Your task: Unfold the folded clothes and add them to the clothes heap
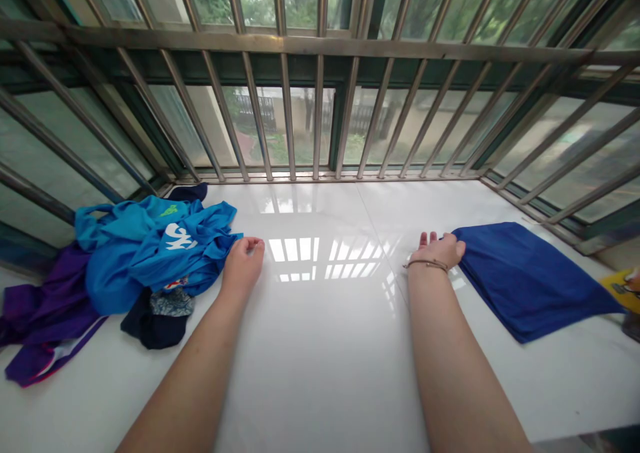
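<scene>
On the left lies a crumpled bright blue shirt with white and green prints. At its right edge is my left hand, fingers curled closed where the cloth comes to a point behind them; the exact grip is partly hidden. A dark blue garment, folded flat into a four-sided shape, rests on the right. My right hand, with a thin bracelet on the wrist, pinches its near left corner between thumb and index finger, while the other fingers stick up.
Purple clothing and a dark navy piece with a patterned patch lie beside the blue shirt. Metal bars and windows enclose the glossy white surface. A yellow item sits at the far right edge.
</scene>
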A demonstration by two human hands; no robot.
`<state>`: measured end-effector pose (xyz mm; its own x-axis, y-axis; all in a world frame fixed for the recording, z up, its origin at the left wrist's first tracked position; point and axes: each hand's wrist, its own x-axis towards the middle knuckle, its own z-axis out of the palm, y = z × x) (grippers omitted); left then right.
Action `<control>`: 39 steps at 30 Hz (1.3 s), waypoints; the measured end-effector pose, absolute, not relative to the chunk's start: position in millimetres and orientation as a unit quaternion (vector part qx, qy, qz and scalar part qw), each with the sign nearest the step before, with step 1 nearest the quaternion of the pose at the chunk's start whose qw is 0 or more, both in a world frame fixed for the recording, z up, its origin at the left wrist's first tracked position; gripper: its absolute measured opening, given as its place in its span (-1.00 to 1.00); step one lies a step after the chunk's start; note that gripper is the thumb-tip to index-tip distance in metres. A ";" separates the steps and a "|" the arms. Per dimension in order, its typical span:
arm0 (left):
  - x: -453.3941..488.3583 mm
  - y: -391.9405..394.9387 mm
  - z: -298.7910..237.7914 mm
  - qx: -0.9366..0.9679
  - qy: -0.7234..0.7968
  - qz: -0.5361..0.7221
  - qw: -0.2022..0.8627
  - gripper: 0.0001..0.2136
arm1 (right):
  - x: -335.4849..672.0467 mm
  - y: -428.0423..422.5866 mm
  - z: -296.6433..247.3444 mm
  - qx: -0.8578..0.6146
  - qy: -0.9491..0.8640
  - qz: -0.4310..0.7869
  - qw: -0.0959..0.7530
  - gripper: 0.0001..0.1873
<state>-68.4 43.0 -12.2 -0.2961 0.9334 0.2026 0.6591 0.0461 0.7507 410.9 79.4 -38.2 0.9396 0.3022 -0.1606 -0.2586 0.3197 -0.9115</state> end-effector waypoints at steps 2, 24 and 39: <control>-64.5 41.5 -10.1 0.580 0.699 0.381 0.171 -0.74 | 410.4 79.5 -37.7 -0.545 0.009 0.169 0.821 -0.31; -61.8 41.2 -10.8 0.594 0.702 0.354 0.171 -0.75 | 339.0 84.0 -17.7 -0.630 -0.261 0.168 0.712 -0.17; -37.5 17.0 -7.4 0.804 0.457 0.277 0.260 -0.41 | 261.5 37.6 5.6 -0.213 -0.518 0.800 0.215 -0.49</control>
